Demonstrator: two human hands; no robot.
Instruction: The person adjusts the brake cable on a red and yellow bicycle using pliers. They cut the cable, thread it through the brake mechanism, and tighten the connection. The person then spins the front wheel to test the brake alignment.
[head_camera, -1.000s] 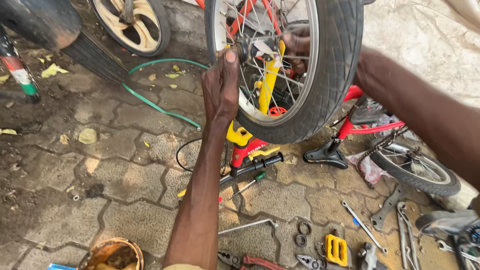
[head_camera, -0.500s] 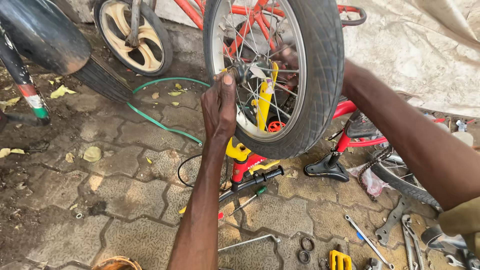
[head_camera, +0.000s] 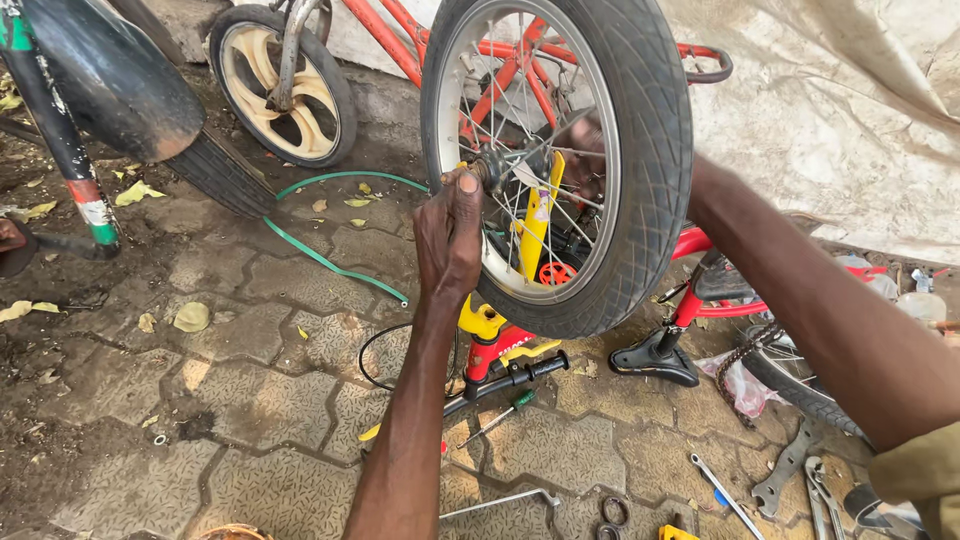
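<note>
A small red and yellow bicycle stands upside down with its black-tyred front wheel raised. My left hand pinches the near end of the wheel's hub axle. My right hand reaches behind the wheel and shows only through the spokes, at the far end of the hub; its grip cannot be made out. The yellow fork leg runs down from the hub. The bicycle's black saddle rests on the paving.
Spanners, a screwdriver, washers and a metal rod lie on the paving stones at the bottom right. A green hose curves behind. Another bicycle's cream-rimmed wheel and a black mudguard stand at the back left. A tarp hangs at right.
The view has shifted down and right, so the wheel sits more central. My left hand has stayed on the hub end, my right behind the spokes.
</note>
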